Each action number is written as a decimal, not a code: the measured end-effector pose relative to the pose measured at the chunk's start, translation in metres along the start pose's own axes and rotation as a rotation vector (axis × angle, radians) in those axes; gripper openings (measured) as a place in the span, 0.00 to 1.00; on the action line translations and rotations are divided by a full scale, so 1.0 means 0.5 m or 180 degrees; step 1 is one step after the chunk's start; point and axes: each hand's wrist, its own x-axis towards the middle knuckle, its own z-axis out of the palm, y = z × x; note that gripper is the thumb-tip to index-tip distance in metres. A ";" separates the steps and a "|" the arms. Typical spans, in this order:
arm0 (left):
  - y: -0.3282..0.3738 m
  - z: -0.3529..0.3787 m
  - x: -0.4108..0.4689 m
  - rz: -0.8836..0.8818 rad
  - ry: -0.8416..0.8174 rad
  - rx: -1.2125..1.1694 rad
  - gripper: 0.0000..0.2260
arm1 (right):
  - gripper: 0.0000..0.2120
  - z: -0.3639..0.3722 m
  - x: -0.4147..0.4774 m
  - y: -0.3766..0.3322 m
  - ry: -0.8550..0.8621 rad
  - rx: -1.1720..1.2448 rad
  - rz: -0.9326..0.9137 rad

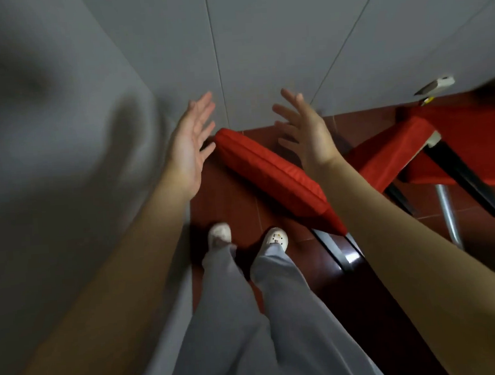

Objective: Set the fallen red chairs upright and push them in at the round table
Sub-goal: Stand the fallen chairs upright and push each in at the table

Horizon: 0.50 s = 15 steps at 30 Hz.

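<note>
Red chair [271, 168], seen from above, is shown as a long, rounded pad of smooth red fabric with a stitched seam, set diagonally between the two hands. Its lower end is joined to a glossy dark frame [364, 290] edged with bright metal. It stands on a floor [226, 200] of dark red tiles, at the foot of a wall [259, 40] of large, smooth grey panels divided by thin seams. The left hand [190, 144] and the right hand [304, 133] are held open on either side of the pad's far end, fingers straight and spread, with nothing grasped. Whether the left fingertips touch the fabric cannot be told. A second chair [396, 150], covered in the same red fabric, is seen tipped over just to the right. Its square black legs [462, 175] are pointed outward beside a silver metal tube [449, 214]. Loose grey trousers [278, 317] and pale perforated shoes [276, 238] are seen below the hands. A small white object [438, 83] near the wall is too blurred to be identified.
</note>
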 end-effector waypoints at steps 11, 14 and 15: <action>-0.216 -0.104 0.329 -0.0683 -0.0126 0.0498 0.21 | 0.19 0.037 0.296 0.203 0.0044 -0.0463 0.0569; -0.251 -0.134 0.396 -0.0800 -0.0143 0.0722 0.21 | 0.20 0.057 0.359 0.259 0.0140 -0.0424 0.0527; -0.265 -0.144 0.416 -0.0846 -0.0145 0.0782 0.21 | 0.20 0.062 0.379 0.281 0.0195 -0.0430 0.0503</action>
